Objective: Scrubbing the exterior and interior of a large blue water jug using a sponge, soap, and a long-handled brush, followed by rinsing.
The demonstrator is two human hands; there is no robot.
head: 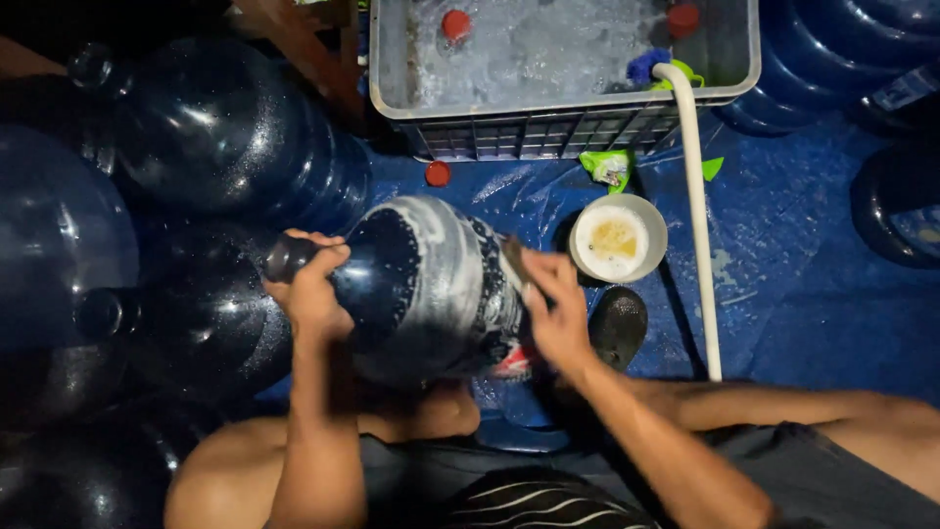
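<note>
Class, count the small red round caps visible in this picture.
3: one red cap floats at the tub's left, one at its right, one lies on the blue tarp. Others may be hidden.

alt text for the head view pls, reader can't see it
A person's left hand grips the neck of a soapy blue water jug lying on its side, while the right hand presses on its body. Beyond it sit a white bowl, a white hose and a grey crate of foamy water.

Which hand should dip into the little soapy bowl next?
The right hand, probably. It rests on the soapy side of the big blue bottle, right next to the bowl. The left hand is busy gripping the bottle's neck, farther away.
</note>
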